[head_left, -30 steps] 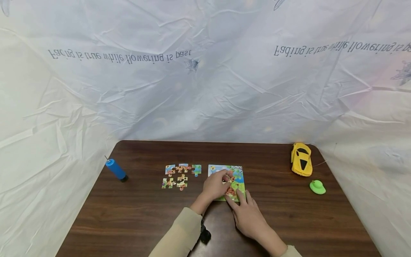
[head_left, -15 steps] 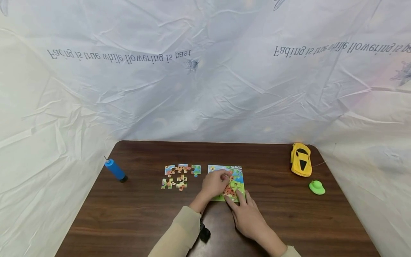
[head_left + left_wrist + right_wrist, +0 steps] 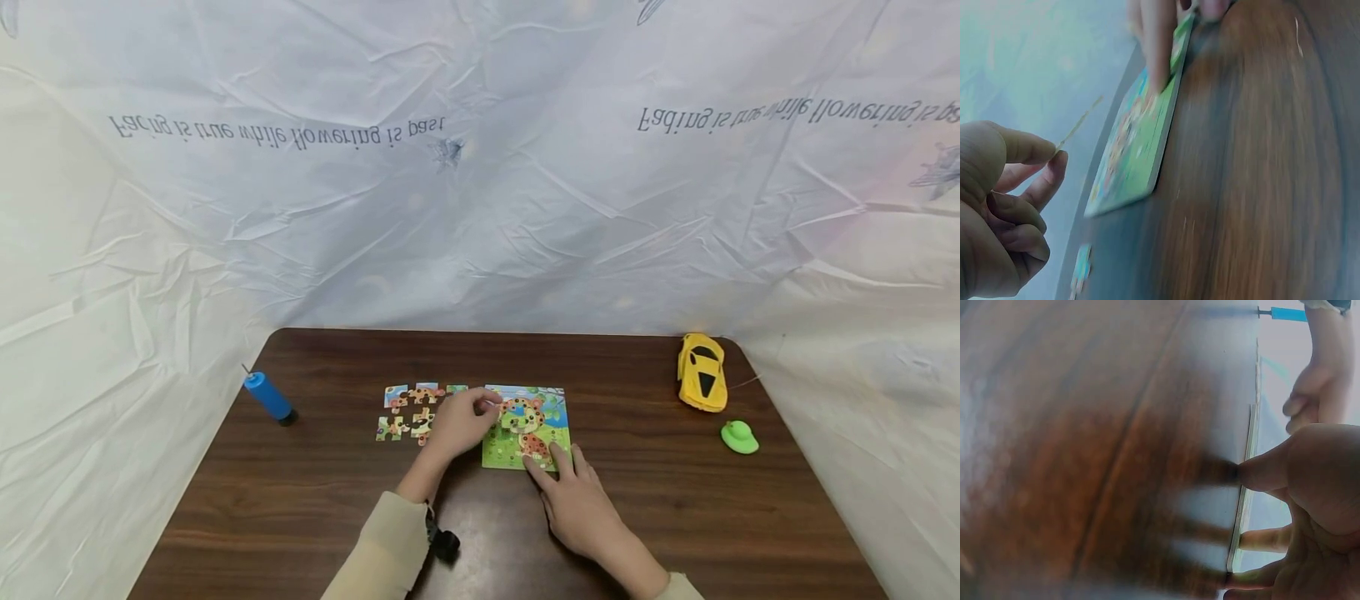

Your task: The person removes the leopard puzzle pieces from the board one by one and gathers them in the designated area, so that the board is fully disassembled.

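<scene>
My left hand (image 3: 459, 423) is at the left edge of a square jigsaw board (image 3: 495, 454) printed with a spotted cartoon animal. In the left wrist view, my left thumb and finger pinch a thin puzzle piece (image 3: 1079, 125), seen edge-on and raised above the table. My right hand (image 3: 585, 504) lies at the board's lower right, with spread, fairly straight fingertips resting on its near edge. Loose puzzle pieces (image 3: 390, 428) lie left of the board. The left hand partly covers some of them.
A blue cylinder with a thin tip (image 3: 268, 397) lies at the table's left side. On the right are a yellow toy car (image 3: 702, 372) and a small green hat-shaped object (image 3: 740, 437). A white printed sheet (image 3: 480, 225) hangs behind the brown table (image 3: 300, 517).
My left hand has moved left from the board's middle with a puzzle piece between its fingers, uncovering more of the picture. The right hand has stayed in place.
</scene>
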### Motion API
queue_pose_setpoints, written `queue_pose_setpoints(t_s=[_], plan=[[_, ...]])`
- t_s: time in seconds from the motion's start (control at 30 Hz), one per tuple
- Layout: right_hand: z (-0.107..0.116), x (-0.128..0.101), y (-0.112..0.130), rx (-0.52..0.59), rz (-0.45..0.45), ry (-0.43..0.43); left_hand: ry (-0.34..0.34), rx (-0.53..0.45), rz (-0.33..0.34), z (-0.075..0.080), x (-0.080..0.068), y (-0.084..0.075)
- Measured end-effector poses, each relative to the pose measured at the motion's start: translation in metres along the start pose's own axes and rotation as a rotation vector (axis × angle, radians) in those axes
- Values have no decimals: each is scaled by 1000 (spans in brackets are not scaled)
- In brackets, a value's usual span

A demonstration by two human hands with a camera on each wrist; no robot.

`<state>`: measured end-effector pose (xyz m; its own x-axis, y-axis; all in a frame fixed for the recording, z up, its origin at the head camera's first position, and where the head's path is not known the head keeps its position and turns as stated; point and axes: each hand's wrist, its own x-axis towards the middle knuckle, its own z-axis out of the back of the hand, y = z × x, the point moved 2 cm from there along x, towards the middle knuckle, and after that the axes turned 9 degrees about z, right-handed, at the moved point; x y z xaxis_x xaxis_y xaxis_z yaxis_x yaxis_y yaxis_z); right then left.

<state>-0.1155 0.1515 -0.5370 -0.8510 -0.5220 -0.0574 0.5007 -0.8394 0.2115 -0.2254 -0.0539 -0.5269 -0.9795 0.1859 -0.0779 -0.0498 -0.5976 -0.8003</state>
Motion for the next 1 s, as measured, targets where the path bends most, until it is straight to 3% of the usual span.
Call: queue_pose_setpoints(t_s=[0.23,0.47,0.73,1.0], plan=[[-2,0,0,-9,-1,-9,-37,37,49,31,-11,25],[-3,0,0,1,3,-6,-52,53,130,50,-20,50],[-2,-1,0,-2,0,-9,-64,138,137,51,-21,62],[-4,-1,-1,-13,6,-15,-104,205,172,48,-20,60]])
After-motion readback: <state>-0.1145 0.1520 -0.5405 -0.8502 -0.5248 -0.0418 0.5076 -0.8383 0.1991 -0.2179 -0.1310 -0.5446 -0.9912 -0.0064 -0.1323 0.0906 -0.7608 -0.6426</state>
